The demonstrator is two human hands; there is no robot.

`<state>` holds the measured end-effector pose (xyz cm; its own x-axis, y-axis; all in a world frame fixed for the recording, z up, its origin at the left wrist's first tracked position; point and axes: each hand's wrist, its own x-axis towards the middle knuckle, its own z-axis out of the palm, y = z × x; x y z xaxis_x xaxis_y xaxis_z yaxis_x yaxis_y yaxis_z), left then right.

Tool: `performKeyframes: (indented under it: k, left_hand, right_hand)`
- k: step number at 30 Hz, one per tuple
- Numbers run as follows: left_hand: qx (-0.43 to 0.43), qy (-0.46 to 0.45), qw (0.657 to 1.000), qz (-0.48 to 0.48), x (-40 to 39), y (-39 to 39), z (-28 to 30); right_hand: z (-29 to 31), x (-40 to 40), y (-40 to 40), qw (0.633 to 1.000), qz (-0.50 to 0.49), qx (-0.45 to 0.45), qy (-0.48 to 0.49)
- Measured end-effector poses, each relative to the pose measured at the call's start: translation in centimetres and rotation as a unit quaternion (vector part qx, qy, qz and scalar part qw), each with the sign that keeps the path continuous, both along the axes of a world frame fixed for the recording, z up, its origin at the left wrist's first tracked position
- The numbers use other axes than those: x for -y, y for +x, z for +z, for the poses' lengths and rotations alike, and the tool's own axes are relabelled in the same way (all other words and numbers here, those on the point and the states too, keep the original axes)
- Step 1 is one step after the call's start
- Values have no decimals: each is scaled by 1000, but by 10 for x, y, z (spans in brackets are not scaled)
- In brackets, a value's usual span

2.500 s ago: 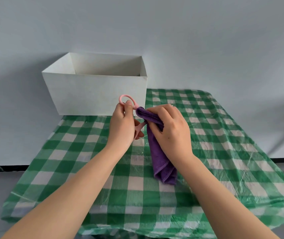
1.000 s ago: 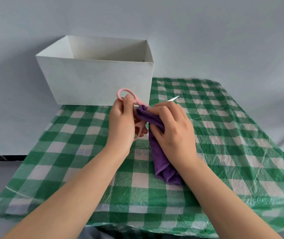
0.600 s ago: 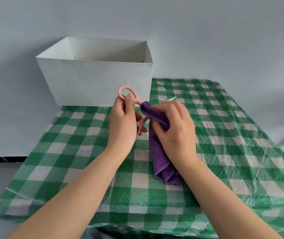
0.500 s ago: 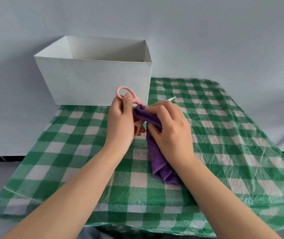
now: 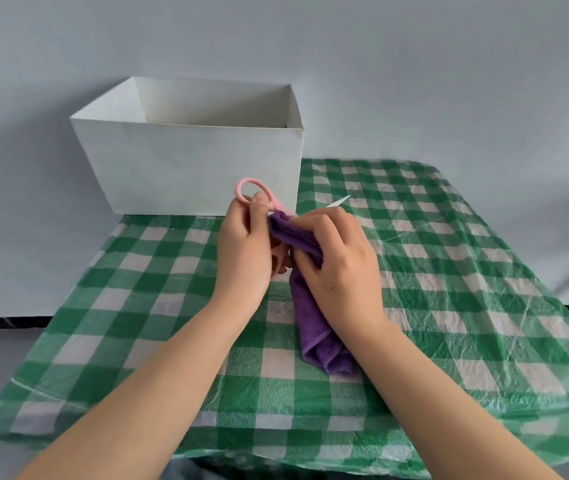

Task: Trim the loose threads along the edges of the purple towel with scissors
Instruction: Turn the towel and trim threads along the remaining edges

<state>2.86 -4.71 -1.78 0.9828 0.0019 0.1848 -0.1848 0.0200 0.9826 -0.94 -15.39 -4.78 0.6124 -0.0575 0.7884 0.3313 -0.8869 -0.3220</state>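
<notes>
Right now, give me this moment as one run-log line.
left hand: holds pink scissors | right hand: grips purple towel | blade tip past right fingers | white box behind

left arm: bare forearm rises from the near left corner of the view toward the middle of the table.
left hand point(image 5: 243, 249): back to the camera, fingers curled, thumb upright through the pink loop of the scissors point(image 5: 259, 199), gripping them.
right arm: bare forearm comes in from the near right corner, angled inward.
right hand point(image 5: 340, 268): back up, fingers curled over the top fold of the purple towel point(image 5: 314, 327), pinching it.
spacing: the two hands are just beside each other, knuckles nearly touching.
</notes>
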Motion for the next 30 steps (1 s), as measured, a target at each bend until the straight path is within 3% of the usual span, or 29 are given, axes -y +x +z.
performKeyframes:
  k: [5,11,17,22,28,30]
  left_hand:
    - [-50,-32,998,-16,-4,1,1]
    - [-67,-46,996,-40,-5,3,0]
    - [-54,-23,998,-38,-2,-2,3]
    - [-46,-21,998,-37,-2,-2,5]
    - [-67,-46,995,-56,-5,3,-1]
    - [-66,-37,996,-49,-5,4,-1]
  right_hand:
    - [-2,5,0,999,-43,-5,-11]
    - [5,11,-5,988,-28,35,146]
    - [1,3,0,998,7,-15,60]
    - [2,0,1,996,-84,16,-25]
    - [5,18,0,983,-85,44,154]
    - [5,15,-2,987,-53,44,145]
